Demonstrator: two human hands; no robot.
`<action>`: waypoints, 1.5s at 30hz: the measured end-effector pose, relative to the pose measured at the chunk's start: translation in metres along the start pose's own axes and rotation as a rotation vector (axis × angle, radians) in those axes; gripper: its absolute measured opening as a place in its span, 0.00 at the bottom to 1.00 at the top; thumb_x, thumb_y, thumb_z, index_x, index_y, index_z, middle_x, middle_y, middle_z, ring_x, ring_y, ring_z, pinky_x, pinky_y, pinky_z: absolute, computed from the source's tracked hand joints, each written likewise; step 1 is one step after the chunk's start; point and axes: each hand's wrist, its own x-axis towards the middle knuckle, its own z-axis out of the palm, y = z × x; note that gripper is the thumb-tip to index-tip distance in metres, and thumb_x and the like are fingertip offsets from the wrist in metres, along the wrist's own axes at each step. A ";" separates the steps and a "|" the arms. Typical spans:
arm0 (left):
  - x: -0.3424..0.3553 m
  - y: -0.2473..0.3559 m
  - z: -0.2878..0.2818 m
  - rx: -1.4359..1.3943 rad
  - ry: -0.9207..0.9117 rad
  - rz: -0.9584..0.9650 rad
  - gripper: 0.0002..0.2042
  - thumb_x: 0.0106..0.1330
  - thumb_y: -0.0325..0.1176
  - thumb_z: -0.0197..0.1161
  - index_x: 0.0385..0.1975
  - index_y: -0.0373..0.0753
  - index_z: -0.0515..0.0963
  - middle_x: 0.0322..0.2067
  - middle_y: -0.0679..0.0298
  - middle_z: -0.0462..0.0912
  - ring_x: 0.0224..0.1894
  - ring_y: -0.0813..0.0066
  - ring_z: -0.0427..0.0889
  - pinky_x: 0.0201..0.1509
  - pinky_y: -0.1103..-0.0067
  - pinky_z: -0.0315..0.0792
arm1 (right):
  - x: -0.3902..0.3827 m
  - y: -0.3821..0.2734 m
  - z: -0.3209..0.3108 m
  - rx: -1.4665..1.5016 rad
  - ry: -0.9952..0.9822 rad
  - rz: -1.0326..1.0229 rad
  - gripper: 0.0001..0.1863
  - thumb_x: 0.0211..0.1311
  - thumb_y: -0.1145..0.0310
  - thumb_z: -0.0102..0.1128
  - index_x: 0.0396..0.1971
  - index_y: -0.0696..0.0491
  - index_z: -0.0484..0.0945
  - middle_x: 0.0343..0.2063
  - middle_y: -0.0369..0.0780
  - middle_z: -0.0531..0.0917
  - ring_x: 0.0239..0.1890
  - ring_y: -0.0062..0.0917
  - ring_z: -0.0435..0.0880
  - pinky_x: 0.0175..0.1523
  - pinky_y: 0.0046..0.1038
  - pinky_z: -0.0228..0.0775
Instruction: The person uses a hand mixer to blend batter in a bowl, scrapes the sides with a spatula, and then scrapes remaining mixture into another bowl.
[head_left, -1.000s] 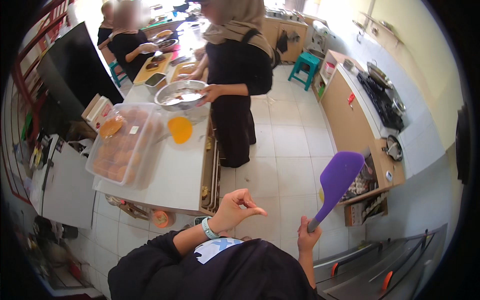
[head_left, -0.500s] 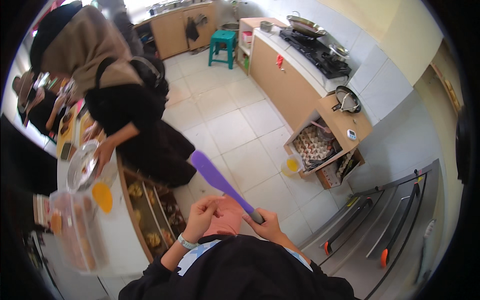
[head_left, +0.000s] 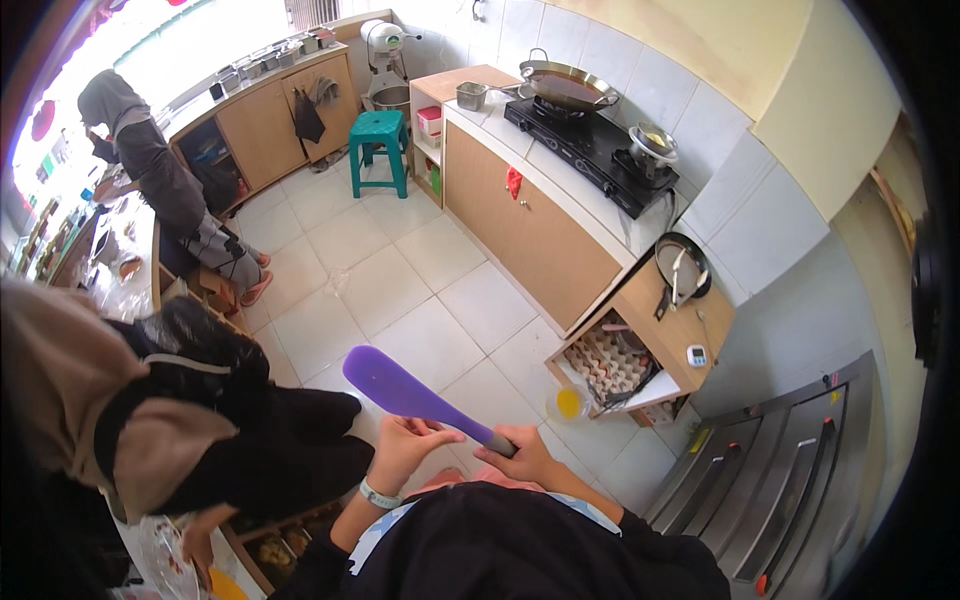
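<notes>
Blade and view have both shifted since 0.5 s ago: the purple spatula (head_left: 405, 388) now points to 10 o'clock from its grip, lying lower than its earlier slant, and the co-worker (head_left: 240, 440) has slid from 10 to 8 o'clock on a dial centred on the view. Bare right hand (head_left: 525, 455) wraps the grey handle, while the left hand (head_left: 400, 445) hangs just beside the neck, fingers bent toward the thumb; I cannot tell whether they touch it. For good control, I judge a full wrap on the handle and a steady wrist best, with the left fingers light at the neck. At 1 o'clock, a pale surface (head_left: 490, 125) carries a black stove (head_left: 580, 150) with a wide pan (head_left: 570, 90). Near 3 o'clock, a lower wooden surface (head_left: 640, 265) bears a black frying pan (head_left: 690, 250) and white timer (head_left: 696, 356). Egg trays (head_left: 605, 365) sit below at 4 o'clock, a clear tub (head_left: 568, 404) at 5. A teal stool (head_left: 378, 128) stands at 11 o'clock on the tiled floor (head_left: 450, 260); a 2nd person (head_left: 155, 170) stands at 10.
</notes>
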 end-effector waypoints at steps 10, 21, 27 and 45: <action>0.204 -0.009 -0.006 0.034 -0.390 -0.074 0.26 0.60 0.41 0.62 0.55 0.36 0.66 0.59 0.60 0.64 0.62 0.67 0.62 0.63 0.71 0.56 | 0.184 0.156 -0.019 0.164 -0.322 0.006 0.22 0.69 0.55 0.34 0.38 0.54 0.77 0.21 0.41 0.79 0.24 0.28 0.78 0.30 0.29 0.66; 0.406 0.017 -0.052 0.014 -0.097 -0.059 0.28 0.69 0.53 0.40 0.39 0.33 0.78 0.55 0.51 0.69 0.57 0.61 0.68 0.60 0.69 0.60 | 0.430 0.184 -0.089 0.251 -0.632 0.181 0.25 0.68 0.50 0.36 0.36 0.54 0.78 0.16 0.40 0.79 0.19 0.28 0.79 0.29 0.27 0.70; 0.504 -0.001 -0.131 -0.148 0.026 -0.091 0.30 0.71 0.49 0.38 0.13 0.30 0.71 0.47 0.47 0.75 0.48 0.60 0.76 0.55 0.69 0.67 | 0.523 0.217 -0.063 0.036 -0.603 0.284 0.19 0.67 0.55 0.40 0.43 0.50 0.78 0.23 0.45 0.81 0.28 0.36 0.81 0.36 0.33 0.72; 0.643 -0.099 -0.316 -0.178 0.000 -0.728 0.23 0.70 0.45 0.44 0.30 0.30 0.78 0.31 0.58 0.79 0.34 0.76 0.76 0.41 0.81 0.69 | 0.767 0.411 -0.276 -1.431 0.283 1.206 0.22 0.67 0.54 0.39 0.35 0.58 0.75 0.34 0.49 0.82 0.40 0.42 0.81 0.44 0.39 0.73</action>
